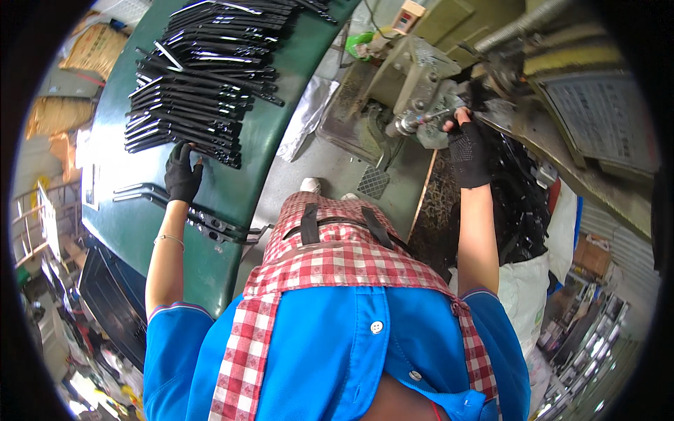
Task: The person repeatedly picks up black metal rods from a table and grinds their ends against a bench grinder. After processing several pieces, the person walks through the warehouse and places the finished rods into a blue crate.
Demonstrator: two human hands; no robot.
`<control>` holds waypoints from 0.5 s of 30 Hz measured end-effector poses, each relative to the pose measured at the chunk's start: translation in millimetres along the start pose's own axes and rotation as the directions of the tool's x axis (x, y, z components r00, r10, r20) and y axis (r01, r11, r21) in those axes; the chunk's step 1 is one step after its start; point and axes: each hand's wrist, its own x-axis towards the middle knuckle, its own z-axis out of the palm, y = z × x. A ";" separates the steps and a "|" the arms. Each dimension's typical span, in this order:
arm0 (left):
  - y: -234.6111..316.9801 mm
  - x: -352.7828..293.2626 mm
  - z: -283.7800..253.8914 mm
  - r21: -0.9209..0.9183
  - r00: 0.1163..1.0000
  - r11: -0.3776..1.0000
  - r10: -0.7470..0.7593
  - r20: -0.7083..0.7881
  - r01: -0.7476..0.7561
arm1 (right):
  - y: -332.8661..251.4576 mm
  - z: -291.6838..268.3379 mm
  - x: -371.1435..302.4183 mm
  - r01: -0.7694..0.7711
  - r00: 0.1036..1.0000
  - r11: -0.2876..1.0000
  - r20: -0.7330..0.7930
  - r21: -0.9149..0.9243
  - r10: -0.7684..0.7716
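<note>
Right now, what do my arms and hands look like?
Your left hand and right hand wear black gloves; the right one is open-fingered. A thin bracelet circles the left wrist. Short blue sleeves end in striped trim.

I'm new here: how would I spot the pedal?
Right of the green table, the right hand is at a machine. Near its base, a curved arm ends at the pedal, above grey floor. Its cross-hatched plate sets it apart from the smoother floor.

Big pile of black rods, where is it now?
In the head view, the big pile of black rods lies on the green table, at upper left, with the left hand at its near edge.
</note>
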 end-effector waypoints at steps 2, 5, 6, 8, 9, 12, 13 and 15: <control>-10.9 6.9 7.7 -0.012 0.999 0.999 0.035 -0.009 -0.035 | -28.4 34.0 -13.4 0.106 0.994 0.983 0.011 -0.148 -0.105; -13.6 6.6 1.6 0.000 0.986 0.986 0.167 -0.012 -0.167 | -32.9 47.3 -20.5 0.141 0.988 0.952 -0.029 -0.270 -0.154; -8.1 3.4 -2.8 -0.007 0.986 0.986 0.167 0.010 -0.167 | -32.7 47.3 -18.7 0.132 0.987 0.946 -0.046 -0.295 -0.152; -4.1 -4.3 -1.0 -0.061 0.993 0.994 0.094 0.075 -0.089 | -26.4 40.7 -14.0 0.126 0.991 0.952 -0.017 -0.280 -0.136; -3.7 -7.1 1.6 -0.047 0.994 0.995 0.092 0.055 -0.090 | -27.3 42.0 -13.8 0.118 0.993 0.953 0.004 -0.278 -0.122; -8.5 -9.7 9.5 -0.040 0.993 0.992 0.120 -0.019 -0.120 | -25.5 40.5 -12.4 0.079 0.996 0.963 -0.012 -0.258 -0.084; -9.4 -9.6 7.3 -0.053 0.993 0.991 0.120 0.018 -0.119 | -24.5 41.3 -12.7 0.088 0.995 0.961 -0.032 -0.263 -0.100; -13.7 -9.0 8.4 -0.040 0.986 0.986 0.165 0.035 -0.164 | -24.4 45.4 -15.0 0.124 0.987 0.952 -0.063 -0.281 -0.147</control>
